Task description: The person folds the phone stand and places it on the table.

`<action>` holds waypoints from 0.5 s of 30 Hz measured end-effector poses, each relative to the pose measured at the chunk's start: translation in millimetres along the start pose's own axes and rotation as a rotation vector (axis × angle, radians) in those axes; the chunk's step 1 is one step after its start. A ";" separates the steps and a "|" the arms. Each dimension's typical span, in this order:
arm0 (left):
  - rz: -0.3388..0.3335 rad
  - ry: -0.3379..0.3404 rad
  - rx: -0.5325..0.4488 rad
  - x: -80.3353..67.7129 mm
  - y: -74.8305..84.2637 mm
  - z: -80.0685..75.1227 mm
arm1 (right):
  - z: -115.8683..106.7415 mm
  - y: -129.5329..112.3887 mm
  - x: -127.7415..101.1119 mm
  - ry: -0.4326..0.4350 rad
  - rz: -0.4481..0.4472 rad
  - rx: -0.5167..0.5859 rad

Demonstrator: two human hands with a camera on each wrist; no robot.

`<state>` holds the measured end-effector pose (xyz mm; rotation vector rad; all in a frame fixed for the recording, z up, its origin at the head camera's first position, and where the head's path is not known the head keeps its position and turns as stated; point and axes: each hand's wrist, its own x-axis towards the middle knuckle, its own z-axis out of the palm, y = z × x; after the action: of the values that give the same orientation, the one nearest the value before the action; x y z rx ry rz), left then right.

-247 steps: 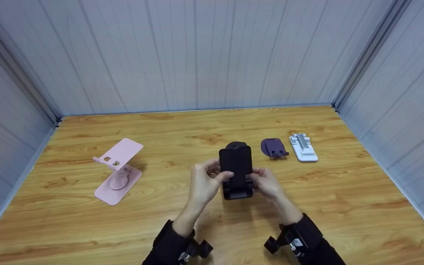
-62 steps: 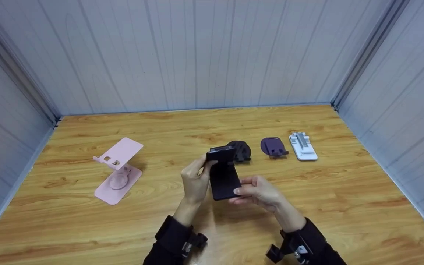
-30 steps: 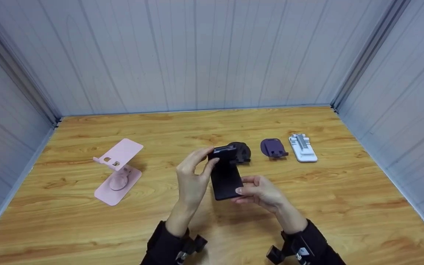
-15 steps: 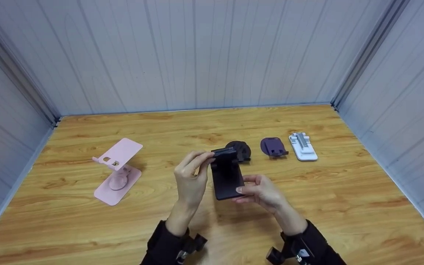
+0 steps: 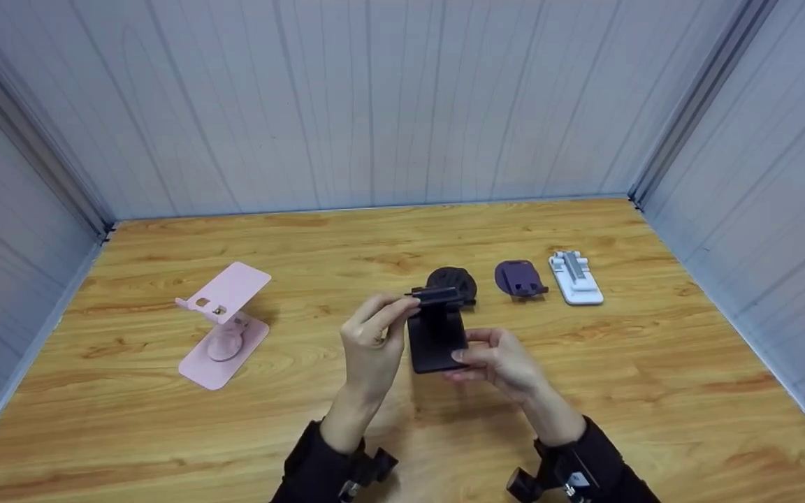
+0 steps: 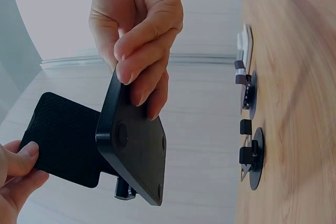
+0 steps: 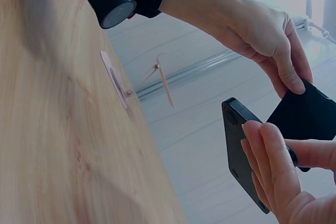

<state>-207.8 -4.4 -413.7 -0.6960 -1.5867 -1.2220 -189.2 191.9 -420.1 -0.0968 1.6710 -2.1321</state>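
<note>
A black folding phone stand [image 5: 434,349] is held up off the table between both hands. My left hand [image 5: 374,342] pinches the edge of its upper plate, which appears nearly edge-on in the head view. The textured face of that plate [image 6: 65,137] shows in the left wrist view. My right hand [image 5: 507,367] grips the base at its lower right corner, thumb on top and fingers beneath. Round pads mark the underside of the base [image 6: 139,145]. Just behind the stand, a round black phone holder [image 5: 460,276] lies on the table, partly covered in the head view.
To the left stands an unfolded pink phone stand [image 5: 224,349] with its plate raised. A purple round holder [image 5: 516,278] and a folded white phone stand [image 5: 577,283] lie at the right. Pale panel walls [image 5: 402,105] enclose the wooden table [image 5: 305,433] behind and at the sides.
Earlier the stand's upper plate faced the head camera; now it is tilted to nearly edge-on and the base shows. Over the last second, the left hand and plate shifted slightly right and nearer.
</note>
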 end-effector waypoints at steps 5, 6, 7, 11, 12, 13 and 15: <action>0.009 -0.009 0.008 -1.1 2.1 0.4 | 0.7 -0.9 -0.9 0.014 0.000 0.013; 0.009 -0.012 0.009 -1.3 2.5 0.6 | 0.7 -1.2 -1.2 0.016 -0.001 0.015; 0.008 -0.013 0.007 -1.5 3.0 0.8 | 0.5 -1.5 -1.5 0.016 -0.003 0.017; 0.017 -0.012 -0.006 -3.0 3.6 2.6 | -0.5 -2.8 -2.7 0.018 -0.009 0.018; 0.023 -0.012 -0.006 -3.5 3.5 3.2 | -1.0 -3.3 -3.2 0.016 -0.010 0.018; 0.030 -0.013 -0.007 -4.0 3.5 3.7 | -1.6 -3.8 -3.4 0.013 -0.013 0.017; 0.045 -0.020 -0.004 -4.6 3.8 4.7 | -2.8 -4.7 -3.9 0.010 -0.016 0.018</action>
<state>-204.5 1.8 -416.7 -0.7443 -1.5769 -1.1889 -187.9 196.8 -415.6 -0.0951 1.6619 -2.1623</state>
